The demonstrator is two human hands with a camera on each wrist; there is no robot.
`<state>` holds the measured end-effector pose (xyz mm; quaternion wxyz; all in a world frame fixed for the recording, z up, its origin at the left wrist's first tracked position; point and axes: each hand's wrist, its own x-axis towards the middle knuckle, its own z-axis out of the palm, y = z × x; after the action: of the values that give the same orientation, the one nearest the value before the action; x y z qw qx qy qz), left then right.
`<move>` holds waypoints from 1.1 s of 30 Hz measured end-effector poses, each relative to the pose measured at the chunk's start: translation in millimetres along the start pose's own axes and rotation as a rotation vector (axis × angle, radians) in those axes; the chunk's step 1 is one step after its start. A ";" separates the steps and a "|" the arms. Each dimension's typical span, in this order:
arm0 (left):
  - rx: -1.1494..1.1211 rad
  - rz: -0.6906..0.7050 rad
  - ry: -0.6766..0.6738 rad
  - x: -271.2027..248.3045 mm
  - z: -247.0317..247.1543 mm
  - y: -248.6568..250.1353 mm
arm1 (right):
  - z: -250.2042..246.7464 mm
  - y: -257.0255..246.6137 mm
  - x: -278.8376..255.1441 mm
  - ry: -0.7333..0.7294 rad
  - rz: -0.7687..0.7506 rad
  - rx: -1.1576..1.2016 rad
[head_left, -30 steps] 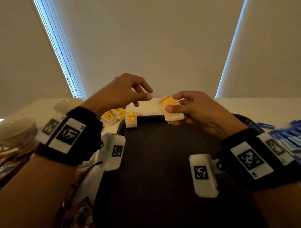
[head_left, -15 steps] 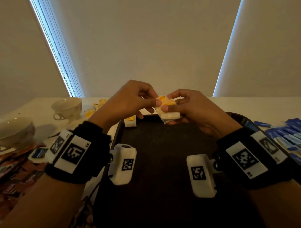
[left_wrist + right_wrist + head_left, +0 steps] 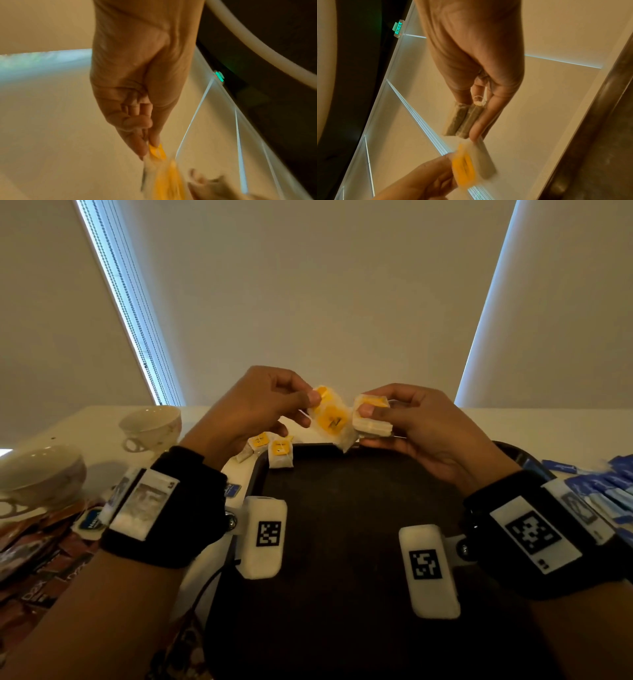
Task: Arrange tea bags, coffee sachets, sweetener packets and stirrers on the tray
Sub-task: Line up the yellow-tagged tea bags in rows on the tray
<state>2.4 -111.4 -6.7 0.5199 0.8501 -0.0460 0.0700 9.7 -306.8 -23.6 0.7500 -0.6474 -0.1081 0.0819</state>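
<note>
Head view: above, facing forward-down over tray [image 3: 342, 542]. Wrist views: close, along fingers [image 3: 137, 143], upward; all share tea bags [image 3: 330, 419].

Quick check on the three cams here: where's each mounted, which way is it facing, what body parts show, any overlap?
Head: on the head, looking forward and down over the tray; both forearms, left hand, right hand.
Left wrist: looks along the left hand at its pinched tea bag, up toward the ceiling.
Right wrist: along the right hand at its tea bag stack.
Shared: the pinched tea bag.
</note>
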 end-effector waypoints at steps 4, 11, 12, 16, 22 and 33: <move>0.277 -0.044 0.032 6.8 -16.7 -14.4 | -5.1 1.7 2.2 0.038 0.015 0.006; 0.327 -0.211 -0.035 6.4 -31.3 -25.4 | -2.4 4.5 -1.3 -0.067 0.101 -0.329; 0.325 -0.209 -0.032 6.1 -33.3 -23.8 | -0.8 4.9 -2.7 -0.119 0.119 -0.465; 0.326 -0.168 -0.006 3.4 -45.2 -13.0 | 13.8 10.8 -4.0 -0.308 0.177 -0.886; 0.345 -0.106 -0.071 -0.2 -63.3 -15.2 | 50.0 25.2 6.1 -0.607 0.308 -1.177; 0.424 -0.031 -0.170 1.2 -74.0 -27.1 | 57.6 24.8 11.9 -0.674 0.377 -1.265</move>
<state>2.4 -33.3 3.0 0.3250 0.9438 -0.0607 -0.0019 6.1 -245.1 -39.5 0.1330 -0.9033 -0.2460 0.3254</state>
